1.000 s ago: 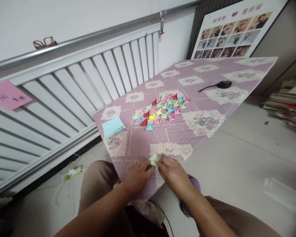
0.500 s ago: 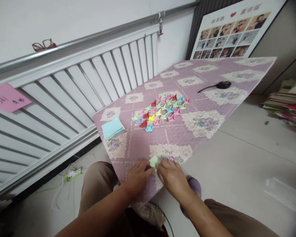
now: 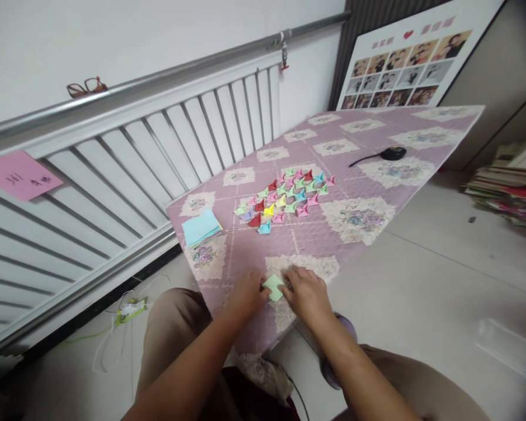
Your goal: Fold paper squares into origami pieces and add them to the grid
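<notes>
A small folded piece of light green paper (image 3: 274,287) lies near the front corner of the cloth-covered table (image 3: 254,257), a crease showing across its middle. My left hand (image 3: 248,292) grips its left corner between thumb and fingers. At the opposite corner, my right hand (image 3: 305,290) pinches the paper with its thumb and curled fingers. Farther up the table sit rows of small folded paper pieces (image 3: 281,200) in green, pink, red, yellow and blue. A stack of square paper sheets (image 3: 201,227), light blue on top, rests to the left.
A black round object with a cord (image 3: 393,153) lies on the far right of the table. A white radiator (image 3: 158,158) borders the left side, with glasses (image 3: 87,88) on the pipe above. On the floor are a power strip (image 3: 132,310) and piled books (image 3: 504,193).
My fingers have drawn back toward the paper's two side corners, so more of the green paper shows. The paper stays at nearly the same spot; the view has shifted slightly.
</notes>
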{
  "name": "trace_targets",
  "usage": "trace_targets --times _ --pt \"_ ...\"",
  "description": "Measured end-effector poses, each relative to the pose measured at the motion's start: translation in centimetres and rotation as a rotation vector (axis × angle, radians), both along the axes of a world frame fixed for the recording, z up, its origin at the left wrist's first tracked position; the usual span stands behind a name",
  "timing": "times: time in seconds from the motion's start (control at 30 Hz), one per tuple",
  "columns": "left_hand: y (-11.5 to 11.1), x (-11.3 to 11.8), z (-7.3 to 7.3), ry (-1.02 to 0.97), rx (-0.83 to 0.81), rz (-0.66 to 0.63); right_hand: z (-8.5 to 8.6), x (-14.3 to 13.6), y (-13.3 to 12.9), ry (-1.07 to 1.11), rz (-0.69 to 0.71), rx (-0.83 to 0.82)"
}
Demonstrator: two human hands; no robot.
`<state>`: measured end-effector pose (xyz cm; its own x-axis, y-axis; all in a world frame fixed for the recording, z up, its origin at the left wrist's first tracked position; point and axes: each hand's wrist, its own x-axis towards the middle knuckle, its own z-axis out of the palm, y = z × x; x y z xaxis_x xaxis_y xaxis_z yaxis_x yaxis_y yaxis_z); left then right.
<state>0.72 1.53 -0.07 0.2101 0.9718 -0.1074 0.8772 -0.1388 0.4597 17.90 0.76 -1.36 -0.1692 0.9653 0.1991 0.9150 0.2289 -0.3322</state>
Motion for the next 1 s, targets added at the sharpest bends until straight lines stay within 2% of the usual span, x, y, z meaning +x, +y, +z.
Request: trace_targets --times 0.27,0.47,0.63,0.8,1.0 --pt "1.8 -0.2 -0.2 0.005 -0.099 -0.034 -0.1 0.2 -0.1 0.049 0.039 0.001" --pt "1.2 -0.1 -0.4 -0.052 -0.058 -0.012 -1.0 0.2 -0.1 0.100 0.072 0.078" --pt "0.8 -0.1 0.1 -0.125 -0.056 -0.029 -1.4 0.0 0.0 0.168 0.092 0.068" --pt "0.9 -0.1 0.7 -0.138 -0.072 -0.161 -1.3 -0.4 0.2 0.252 0.129 0.032" --pt "0.4 -0.4 1.3 -0.097 0.001 -0.167 -0.4 -0.3 0.3 0.338 0.242 -0.022"
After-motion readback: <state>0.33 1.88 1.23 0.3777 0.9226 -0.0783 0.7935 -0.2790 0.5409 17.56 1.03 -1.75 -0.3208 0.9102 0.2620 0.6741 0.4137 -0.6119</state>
